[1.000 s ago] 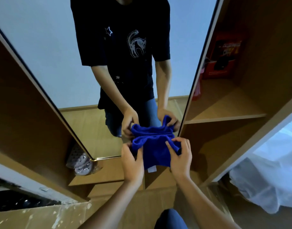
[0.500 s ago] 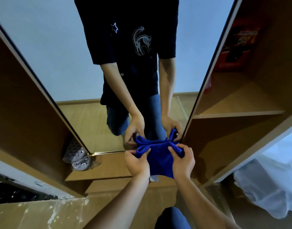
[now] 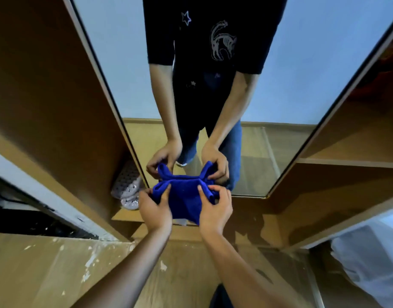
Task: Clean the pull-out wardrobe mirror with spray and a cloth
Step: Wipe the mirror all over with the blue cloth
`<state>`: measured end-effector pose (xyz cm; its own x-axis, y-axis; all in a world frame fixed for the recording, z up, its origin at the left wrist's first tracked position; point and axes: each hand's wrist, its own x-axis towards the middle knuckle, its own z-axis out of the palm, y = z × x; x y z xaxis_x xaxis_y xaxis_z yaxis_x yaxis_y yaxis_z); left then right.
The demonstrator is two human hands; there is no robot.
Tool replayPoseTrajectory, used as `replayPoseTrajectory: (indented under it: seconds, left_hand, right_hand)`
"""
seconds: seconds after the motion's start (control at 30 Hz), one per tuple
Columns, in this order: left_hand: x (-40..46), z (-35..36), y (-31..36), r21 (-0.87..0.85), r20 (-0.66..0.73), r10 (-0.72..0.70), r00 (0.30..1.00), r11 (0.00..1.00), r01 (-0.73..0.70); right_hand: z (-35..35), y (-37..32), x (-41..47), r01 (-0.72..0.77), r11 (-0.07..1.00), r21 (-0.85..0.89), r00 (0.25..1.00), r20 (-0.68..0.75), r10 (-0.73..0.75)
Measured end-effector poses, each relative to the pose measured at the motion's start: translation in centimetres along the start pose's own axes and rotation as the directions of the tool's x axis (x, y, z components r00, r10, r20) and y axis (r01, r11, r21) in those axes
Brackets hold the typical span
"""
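Slippers [image 3: 127, 189]: a pale, dotted pair lay on the wardrobe floor, left of the mirror's lower left corner.
Left hand [image 3: 154, 209]: fingers curled round the left end of the cloth, thumb laid up over its front, just below the mirror's bottom edge.
Cloth [image 3: 184, 202]: blue, bunched, stretched between both hands; its long axis ran left to right along the mirror's bottom edge, with the upper fold at or very near the glass.
Mirror [image 3: 302, 81]: stood directly beyond the cloth, equally near to either hand, so the wipe probably called for a push forward and up.
Right hand [image 3: 216, 210]: pinched the right end of the cloth, thumb on its front, level with the left hand.
Spray: none in view.
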<state>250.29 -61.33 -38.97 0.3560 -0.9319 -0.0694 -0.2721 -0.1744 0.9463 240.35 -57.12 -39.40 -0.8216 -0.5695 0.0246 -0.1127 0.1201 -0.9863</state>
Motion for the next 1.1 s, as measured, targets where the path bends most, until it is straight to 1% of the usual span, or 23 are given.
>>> replayPoseTrajectory:
  seconds: [0.07, 0.1, 0.2, 0.3, 0.5, 0.63, 0.77, 0.87, 1.0, 1.1]
  left_hand:
    - [1.0, -0.2, -0.4, 0.023, 0.01, -0.006, 1.0, 1.0, 0.006]
    - [1.4, -0.1, -0.7, 0.034, 0.022, -0.021, 1.0, 0.999, 0.02]
    - [1.9, 0.9, -1.3, 0.072, 0.047, -0.085, 0.995, 0.994, 0.081]
    - [1.2, 2.2, -1.6, 0.073, 0.083, -0.121, 0.989, 0.991, 0.115]
    - [-0.8, 3.3, -1.2, 0.119, 0.145, -0.12, 0.982, 0.988, 0.103]
    - [-2.0, 2.5, 0.2, 0.133, 0.233, -0.138, 0.963, 0.985, 0.109]
    - [-3.4, 0.3, 3.4, 0.086, 0.308, -0.092, 0.947, 0.994, 0.068]
    - [-4.4, -2.1, 7.2, 0.062, 0.36, -0.033, 0.932, 0.998, 0.011]
    - [-5.8, -6.0, 12.5, -0.051, 0.389, 0.062, 0.919, 0.998, -0.045]
    - [-7.1, -9.6, 16.5, -0.116, 0.454, 0.14, 0.88, 0.988, -0.098]
  right_hand:
    - [1.2, 0.6, -0.6, -0.091, 0.996, 0.008, 0.996, -0.001, 0.091]
    - [1.4, 1.0, -0.7, -0.106, 0.994, -0.004, 0.994, 0.001, 0.106]
    - [1.2, 1.9, 0.1, -0.106, 0.994, -0.031, 0.994, -0.001, 0.106]
    - [0.1, 2.4, 0.9, -0.129, 0.99, -0.052, 0.992, -0.011, 0.128]
    - [-2.2, 2.7, 1.5, -0.152, 0.987, -0.05, 0.988, -0.047, 0.149]
    - [-4.6, 1.4, 1.5, -0.16, 0.985, -0.06, 0.987, -0.042, 0.158]
    - [-7.0, -2.2, 0.9, -0.116, 0.991, -0.069, 0.993, -0.024, 0.115]
    - [-8.6, -6.2, 0.0, -0.048, 0.998, -0.037, 0.998, -0.032, 0.047]
    - [-10.7, -12.0, -1.8, 0.022, 1.0, 0.011, 0.998, -0.052, -0.022]
    - [-13.0, -16.5, -3.6, 0.064, 0.997, 0.049, 0.998, -0.006, -0.064]
